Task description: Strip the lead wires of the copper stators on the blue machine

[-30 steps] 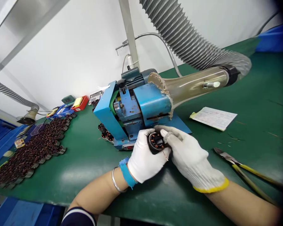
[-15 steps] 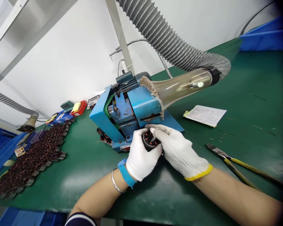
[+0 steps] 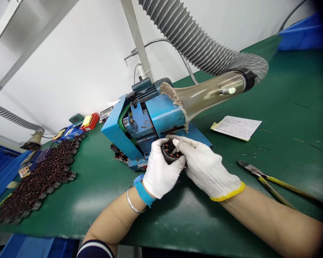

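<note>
While white-gloved left hand [image 3: 161, 168] grips wound stator [image 3: 170, 152] firmly, white-gloved right hand [image 3: 208, 168] pinches its rim, blue machine [image 3: 164, 114] just behind.

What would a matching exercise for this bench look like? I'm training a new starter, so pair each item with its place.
Items:
1. Wound stator
2. Yellow-handled cutters
3. Blue wrist strap
4. Rows of stators

Places:
A. Around the wrist below the left hand
B. Far left on the green bench
C. Held by the left hand and right hand
D. On the bench, right of the right hand

Pairs: 1-C, 2-D, 3-A, 4-B
</note>
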Action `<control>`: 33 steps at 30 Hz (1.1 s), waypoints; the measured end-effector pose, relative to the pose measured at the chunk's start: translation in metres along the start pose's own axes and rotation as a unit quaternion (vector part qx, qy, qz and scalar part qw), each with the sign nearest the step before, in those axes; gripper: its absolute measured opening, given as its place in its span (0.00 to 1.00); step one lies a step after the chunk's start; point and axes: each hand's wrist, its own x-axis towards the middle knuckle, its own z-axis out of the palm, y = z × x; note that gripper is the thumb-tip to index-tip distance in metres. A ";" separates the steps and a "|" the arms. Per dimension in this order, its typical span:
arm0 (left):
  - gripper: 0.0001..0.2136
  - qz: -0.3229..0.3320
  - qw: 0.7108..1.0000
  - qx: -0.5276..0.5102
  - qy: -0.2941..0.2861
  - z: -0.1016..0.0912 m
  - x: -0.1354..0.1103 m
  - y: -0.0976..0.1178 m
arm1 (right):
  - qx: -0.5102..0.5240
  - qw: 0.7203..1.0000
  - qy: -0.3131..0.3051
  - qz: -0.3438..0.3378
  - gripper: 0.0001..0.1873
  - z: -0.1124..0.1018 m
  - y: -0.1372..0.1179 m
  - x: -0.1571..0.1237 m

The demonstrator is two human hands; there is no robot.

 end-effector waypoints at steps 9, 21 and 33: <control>0.21 -0.014 1.000 0.009 -0.007 0.002 0.003 0.010 | 0.006 1.000 -0.012 -0.002 0.05 0.006 -0.011 -0.005; 0.21 -0.039 0.998 -0.058 0.000 0.015 -0.004 0.013 | -0.003 0.999 0.020 0.025 0.17 -0.010 -0.005 -0.008; 0.23 -0.088 0.975 -0.200 0.038 0.014 -0.022 0.005 | -0.191 0.968 -0.103 -0.126 0.18 -0.041 0.021 -0.004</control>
